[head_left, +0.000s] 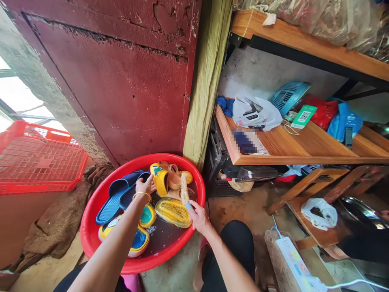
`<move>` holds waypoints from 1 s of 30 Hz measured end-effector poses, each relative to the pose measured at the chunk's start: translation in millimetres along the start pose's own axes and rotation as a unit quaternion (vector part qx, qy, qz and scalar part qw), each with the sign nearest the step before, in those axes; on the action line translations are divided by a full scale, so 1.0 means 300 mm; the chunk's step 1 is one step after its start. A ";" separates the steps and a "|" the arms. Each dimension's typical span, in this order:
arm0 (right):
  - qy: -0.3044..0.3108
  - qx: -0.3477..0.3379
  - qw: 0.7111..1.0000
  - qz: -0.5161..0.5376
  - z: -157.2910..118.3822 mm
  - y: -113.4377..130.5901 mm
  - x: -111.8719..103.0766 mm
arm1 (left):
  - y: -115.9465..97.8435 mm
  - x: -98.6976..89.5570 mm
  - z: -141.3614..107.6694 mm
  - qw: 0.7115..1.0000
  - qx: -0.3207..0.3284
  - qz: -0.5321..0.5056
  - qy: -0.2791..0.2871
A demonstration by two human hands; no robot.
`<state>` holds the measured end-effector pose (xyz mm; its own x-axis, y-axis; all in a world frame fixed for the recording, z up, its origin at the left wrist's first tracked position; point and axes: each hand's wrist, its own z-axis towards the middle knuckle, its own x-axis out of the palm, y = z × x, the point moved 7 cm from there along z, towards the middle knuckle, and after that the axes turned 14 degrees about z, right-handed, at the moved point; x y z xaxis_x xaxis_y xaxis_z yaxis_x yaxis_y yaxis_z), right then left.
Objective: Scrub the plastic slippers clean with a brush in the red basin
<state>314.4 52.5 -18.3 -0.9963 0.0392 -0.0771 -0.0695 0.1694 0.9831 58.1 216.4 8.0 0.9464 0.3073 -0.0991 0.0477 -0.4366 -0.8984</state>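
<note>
A red basin [142,265] of murky water stands on the floor in front of me, with several slippers and sandals in it. My left hand [145,186] is closed at the near edge of a yellow slipper [159,176] with a coloured figure on its strap, its fingertips partly hidden. In my right hand [199,219] is a scrub brush [184,188], bristles upward, over the basin's right side. Below the brush lies another yellow slipper [173,212], its ridged sole up. Blue slippers [114,198] rest at the left, and a tan sandal [174,177] sits behind.
A red plastic crate [42,158] is at the left beside a brown sack [56,223]. Right of the basin is a wooden shelf [288,146] with bags and a blue fan [290,97]. A power strip [293,259] lies lower right, near another person's arm [358,245].
</note>
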 end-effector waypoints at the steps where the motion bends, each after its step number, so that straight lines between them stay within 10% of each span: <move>1: -0.001 0.005 1.000 0.009 0.003 -0.006 -0.001 | 0.023 -0.015 0.004 1.000 0.014 0.010 -0.018; 7: -0.011 0.026 0.998 0.061 0.018 -0.021 0.003 | 0.065 -0.117 -0.105 0.969 0.180 0.155 -0.067; 11: -0.022 0.030 0.996 0.084 0.016 -0.020 0.005 | 0.115 -0.031 -0.286 0.753 0.497 0.430 0.007; 14: -0.028 0.029 0.995 0.092 0.011 -0.018 0.003 | 0.307 0.071 -0.337 0.593 0.541 0.579 0.145; 16: -0.031 0.026 0.995 0.095 0.007 -0.017 0.003 | 0.397 0.110 -0.329 0.540 0.522 0.642 0.152; 21: -0.039 0.014 0.993 0.109 0.003 -0.013 -0.002 | 0.436 0.173 -0.321 0.533 0.510 0.665 0.120; 30: -0.087 0.000 0.985 0.149 -0.002 -0.024 -0.023 | 0.424 0.141 -0.277 0.628 0.469 0.577 0.228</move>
<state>321.7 50.4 -24.9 -0.9484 0.2550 0.1883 0.2253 0.1242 0.9663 130.8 103.5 -74.8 0.1806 -0.1230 -0.9758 -0.7614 0.6106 -0.2178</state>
